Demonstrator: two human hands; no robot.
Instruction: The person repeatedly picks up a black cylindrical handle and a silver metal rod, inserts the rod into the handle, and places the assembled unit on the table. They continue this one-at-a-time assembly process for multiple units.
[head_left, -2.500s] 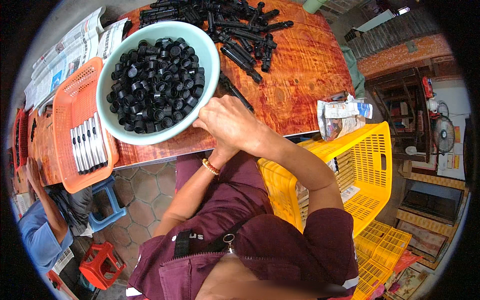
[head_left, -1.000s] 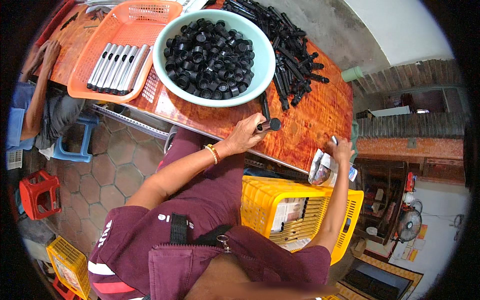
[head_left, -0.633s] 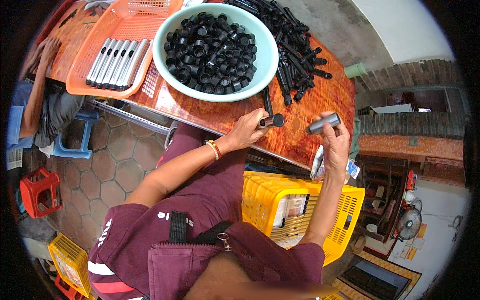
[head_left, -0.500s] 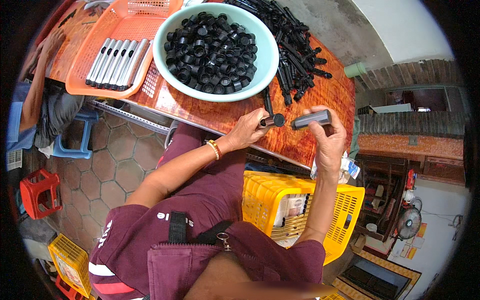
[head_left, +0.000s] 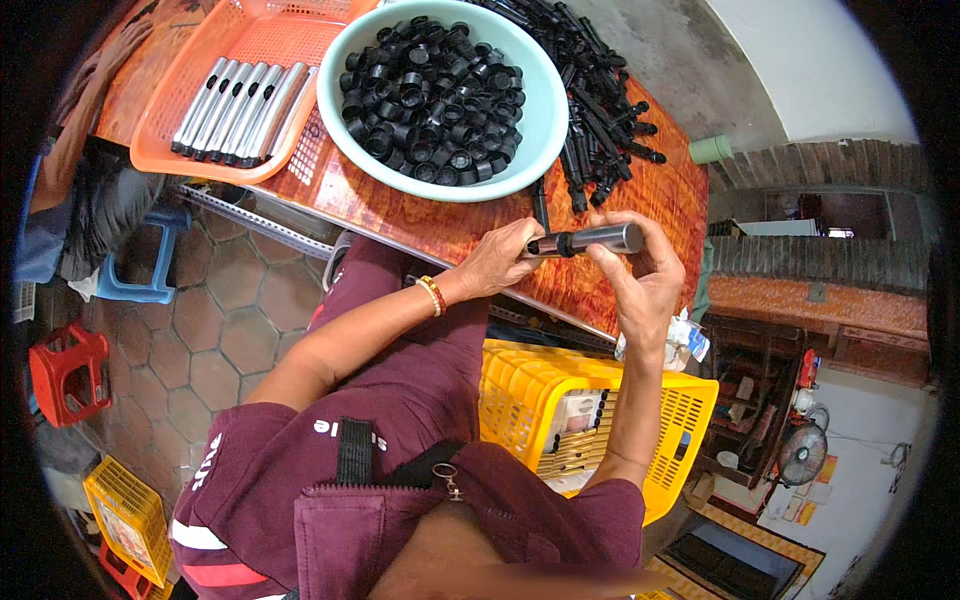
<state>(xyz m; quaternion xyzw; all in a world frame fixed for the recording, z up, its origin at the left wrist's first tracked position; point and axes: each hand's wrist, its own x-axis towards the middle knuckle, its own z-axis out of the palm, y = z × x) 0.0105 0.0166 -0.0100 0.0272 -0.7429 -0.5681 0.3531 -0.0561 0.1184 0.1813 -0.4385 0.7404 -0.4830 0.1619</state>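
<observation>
Over the table's front edge, my left hand [head_left: 500, 262] is closed around a short shiny metal tube [head_left: 540, 245] with a dark hole in its side. My right hand [head_left: 645, 280] grips a silver metal tube [head_left: 612, 238] between thumb and fingers. The two tubes lie in one line, end to end, and a black collar [head_left: 566, 243] shows where they meet. Beyond them stands a pale green basin [head_left: 345, 165] full of small black caps [head_left: 430, 100]. To its right, long black plastic parts [head_left: 600, 120] lie heaped on the table.
An orange basket [head_left: 150, 160] with several silver tubes [head_left: 240, 110] stands at the far left of the wooden table [head_left: 480, 225]. A yellow crate [head_left: 510, 400] sits below my right arm. Another person's arm [head_left: 75, 140], a blue stool [head_left: 150, 260] and a red stool [head_left: 70, 370] are left.
My right hand has turned its tube and brought it left against the tube in my left hand. Before, a gap lay between them. The left hand has barely moved.
</observation>
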